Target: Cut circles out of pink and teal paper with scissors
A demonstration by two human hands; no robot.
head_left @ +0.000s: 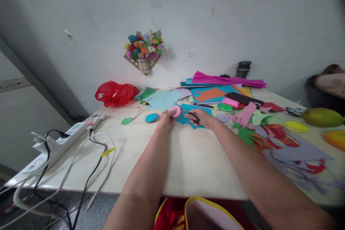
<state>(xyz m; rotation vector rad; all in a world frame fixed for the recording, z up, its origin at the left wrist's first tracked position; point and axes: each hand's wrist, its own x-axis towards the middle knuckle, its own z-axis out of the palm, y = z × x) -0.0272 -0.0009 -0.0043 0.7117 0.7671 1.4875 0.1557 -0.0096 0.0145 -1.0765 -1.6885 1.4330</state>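
Observation:
My left hand [167, 119] is closed on a pink paper disc [175, 111], pinched at its left side. In my right hand [199, 118] is a pair of scissors [192, 115] with dark handles, its blades pointing left toward the disc. Whether the blades touch the disc I cannot tell. Beneath both hands lies a blue paper sheet [185, 118] with jagged edges. Left of my left hand rest several stacked discs, a blue disc [151, 118] on top. A green disc [126, 121] lies farther left, and a lilac disc [222, 118] sits right of my right hand.
Coloured paper scraps [280, 140] cover the table's right side, near a mango [322, 117]. A black phone-like slab [242, 99] and rolled magenta paper [226, 78] lie behind. At left are a red plastic bag [116, 93], a power strip [64, 140] and loose cables.

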